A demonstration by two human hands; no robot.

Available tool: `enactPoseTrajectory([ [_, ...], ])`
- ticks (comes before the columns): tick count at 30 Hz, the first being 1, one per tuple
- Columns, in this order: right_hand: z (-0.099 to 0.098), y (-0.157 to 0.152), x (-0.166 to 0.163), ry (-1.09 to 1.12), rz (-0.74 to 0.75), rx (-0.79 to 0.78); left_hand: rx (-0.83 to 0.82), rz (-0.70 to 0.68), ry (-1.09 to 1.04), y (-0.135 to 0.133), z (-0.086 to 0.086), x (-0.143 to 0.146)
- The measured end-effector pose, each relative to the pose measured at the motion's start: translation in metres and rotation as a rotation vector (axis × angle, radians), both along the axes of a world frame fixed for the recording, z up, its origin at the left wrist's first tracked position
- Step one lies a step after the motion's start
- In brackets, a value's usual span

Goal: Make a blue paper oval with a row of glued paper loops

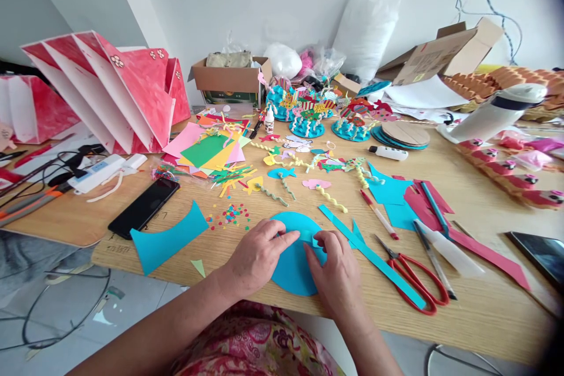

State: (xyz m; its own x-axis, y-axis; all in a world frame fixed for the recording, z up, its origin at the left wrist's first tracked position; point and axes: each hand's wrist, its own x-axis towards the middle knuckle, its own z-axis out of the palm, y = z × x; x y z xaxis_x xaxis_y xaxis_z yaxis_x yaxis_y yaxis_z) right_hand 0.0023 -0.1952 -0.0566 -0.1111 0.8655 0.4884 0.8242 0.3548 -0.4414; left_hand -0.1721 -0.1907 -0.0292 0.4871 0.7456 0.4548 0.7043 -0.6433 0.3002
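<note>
A round blue disc (288,279) lies on the table in front of me, under both hands. On top of it is a short blue paper strip (307,236), hard to tell apart from the disc by colour. My left hand (258,255) is closed, thumb and forefinger together at the strip's left end. The fingers of my right hand (337,267) are curled in a pinch at its other end. Right of the disc are a long blue paper strip (379,264) and red-handled scissors (412,279). A curved blue paper offcut (170,241) lies to the left.
A black phone (143,205) and scattered paper dots (233,215) lie left. Paper fish with curled tails, such as a pink one (315,183), are spread ahead. Pens, a glue bottle (269,120), coloured sheets (209,150) and blue-based fish models (307,128) stand behind.
</note>
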Motion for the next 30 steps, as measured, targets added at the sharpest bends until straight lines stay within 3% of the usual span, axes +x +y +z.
enactPoseTrajectory([
  [7, -0.006, 0.001, -0.001, 0.002, -0.026, -0.029, -0.019, -0.009, 0.018, 0.002, -0.002, 0.003],
  [16, -0.002, 0.003, -0.001, -0.041, -0.036, -0.069, 0.006, -0.006, -0.028, 0.006, 0.008, 0.002],
  [24, -0.003, 0.002, -0.002, 0.03, -0.055, -0.052, 0.011, -0.011, -0.019, 0.006, 0.002, 0.002],
  [30, -0.003, 0.004, -0.001, 0.055, -0.053, -0.006, 0.04, -0.018, -0.003, 0.009, 0.012, 0.005],
])
